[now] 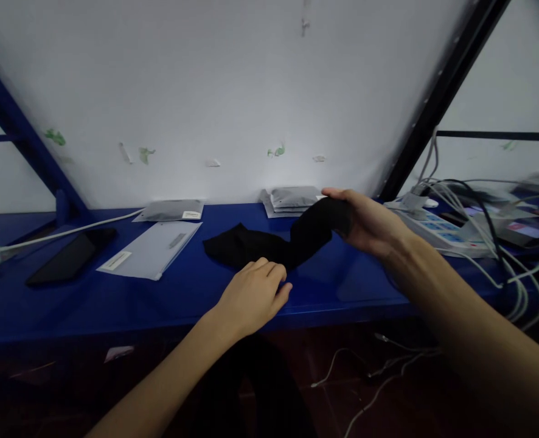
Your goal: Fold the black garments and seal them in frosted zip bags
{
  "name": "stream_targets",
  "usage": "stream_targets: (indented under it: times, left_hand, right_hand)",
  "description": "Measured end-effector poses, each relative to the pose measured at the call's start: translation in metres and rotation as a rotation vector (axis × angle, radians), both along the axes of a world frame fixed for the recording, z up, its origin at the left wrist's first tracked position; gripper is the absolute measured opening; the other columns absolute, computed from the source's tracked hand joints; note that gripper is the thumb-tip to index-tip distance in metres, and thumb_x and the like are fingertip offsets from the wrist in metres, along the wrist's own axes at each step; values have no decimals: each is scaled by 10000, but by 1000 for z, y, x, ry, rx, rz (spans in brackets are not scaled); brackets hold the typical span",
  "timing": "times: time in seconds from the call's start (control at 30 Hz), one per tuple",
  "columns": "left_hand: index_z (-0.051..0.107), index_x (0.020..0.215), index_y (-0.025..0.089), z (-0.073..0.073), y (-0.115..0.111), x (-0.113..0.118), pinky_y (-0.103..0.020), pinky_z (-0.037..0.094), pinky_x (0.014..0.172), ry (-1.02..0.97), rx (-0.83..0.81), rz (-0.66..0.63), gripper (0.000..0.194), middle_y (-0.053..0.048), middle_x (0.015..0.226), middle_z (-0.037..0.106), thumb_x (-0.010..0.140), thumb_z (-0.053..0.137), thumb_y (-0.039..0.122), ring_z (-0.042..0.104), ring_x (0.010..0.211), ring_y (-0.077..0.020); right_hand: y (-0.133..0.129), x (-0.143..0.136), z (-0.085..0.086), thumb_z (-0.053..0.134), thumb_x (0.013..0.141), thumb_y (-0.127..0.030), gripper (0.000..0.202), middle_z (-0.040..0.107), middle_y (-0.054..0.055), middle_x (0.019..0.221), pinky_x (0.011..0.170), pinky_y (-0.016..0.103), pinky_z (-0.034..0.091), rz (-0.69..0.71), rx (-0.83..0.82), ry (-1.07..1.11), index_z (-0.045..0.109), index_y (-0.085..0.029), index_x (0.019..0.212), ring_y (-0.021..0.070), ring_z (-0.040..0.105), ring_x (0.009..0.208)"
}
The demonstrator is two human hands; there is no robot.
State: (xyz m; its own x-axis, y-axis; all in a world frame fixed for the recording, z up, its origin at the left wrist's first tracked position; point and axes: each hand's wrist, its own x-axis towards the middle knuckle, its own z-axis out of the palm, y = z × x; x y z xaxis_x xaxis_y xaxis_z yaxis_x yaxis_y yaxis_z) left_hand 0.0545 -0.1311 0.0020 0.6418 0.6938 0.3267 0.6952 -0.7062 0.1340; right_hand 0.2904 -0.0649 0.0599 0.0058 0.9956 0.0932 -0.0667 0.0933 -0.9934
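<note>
A length of black cloth lies across the blue table, its left part flat and its right end raised. My right hand grips that raised end, thumb on top and fingers underneath. At the cloth's near edge rests my left hand, palm down with its fingers curled; the fingertips are hidden, so whether they pinch the cloth does not show. Left of the cloth lies a flat translucent zip bag with a white label.
A grey packet and a stack of packets lie by the wall. A black phone is at the left. Tangled white cables and a power strip occupy the right. The blue table's front edge is near.
</note>
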Motion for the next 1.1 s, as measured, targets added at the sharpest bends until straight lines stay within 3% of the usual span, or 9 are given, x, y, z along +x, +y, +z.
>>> stream_targets:
  times: [0.13, 0.3, 0.4, 0.5, 0.63, 0.73, 0.87, 1.1]
  left_hand:
    - [615, 911, 151, 0, -2, 0, -373, 509, 839, -26, 2, -68, 150, -79, 916, 684, 966, 534, 264, 623, 905, -229]
    - [611, 886, 161, -1, -1, -2, -374, 509, 824, -69, -13, -52, 135, -75, 894, 686, 947, 555, 268, 628, 880, -229]
    - [604, 871, 168, -1, -1, -3, -380, 512, 825, -80, -28, -47, 134, -72, 889, 688, 937, 568, 279, 630, 890, -238]
    - [605, 875, 169, -1, -1, -4, -389, 515, 837, -89, -44, -55, 144, -80, 909, 690, 939, 564, 291, 632, 906, -244]
    - [609, 923, 167, -1, -1, -4, -390, 513, 861, -147, -67, -98, 133, -87, 965, 690, 927, 579, 296, 632, 943, -243]
    - [607, 938, 180, 0, -2, -5, -383, 512, 845, -198, -116, -112, 123, -68, 956, 689, 910, 604, 300, 628, 927, -232]
    - [602, 928, 199, 1, -2, -8, -383, 500, 857, -248, -170, -116, 141, -50, 950, 684, 906, 620, 338, 609, 940, -224]
    - [596, 882, 196, -1, 3, -9, -398, 455, 883, -298, -101, -63, 117, -28, 913, 698, 914, 609, 308, 570, 928, -224]
  right_hand:
    - [9, -49, 14, 633, 828, -285, 156, 640, 29, 806, 696, 251, 553, 133, -7, 126, 619, -206, 962, 142, 611, 736]
    - [32, -116, -10, 580, 866, -267, 143, 611, 23, 753, 710, 252, 564, 274, -140, 200, 616, -180, 973, 127, 627, 680]
    - [40, -141, -30, 569, 850, -190, 244, 637, 37, 748, 750, 312, 572, 300, -160, -37, 591, -150, 1090, 170, 673, 722]
    - [45, -151, -40, 571, 799, -92, 451, 674, 47, 779, 810, 376, 558, 276, -11, -472, 554, -136, 1248, 208, 682, 777]
    - [52, -148, -41, 603, 754, -74, 503, 664, 167, 1118, 954, 437, 484, 265, 358, -1120, 637, -128, 1253, 297, 620, 1050]
    - [61, -135, -42, 616, 787, -189, 465, 569, 202, 1298, 988, 473, 450, 220, 487, -1381, 671, -154, 1247, 356, 538, 1190]
    - [75, -104, -50, 568, 834, -291, 455, 640, 163, 1182, 939, 452, 476, 252, 484, -1456, 670, -200, 1269, 317, 616, 1066]
    - [83, -47, -74, 547, 834, -362, 367, 698, 156, 1062, 919, 443, 484, 69, 536, -1324, 703, -162, 1100, 301, 641, 1019]
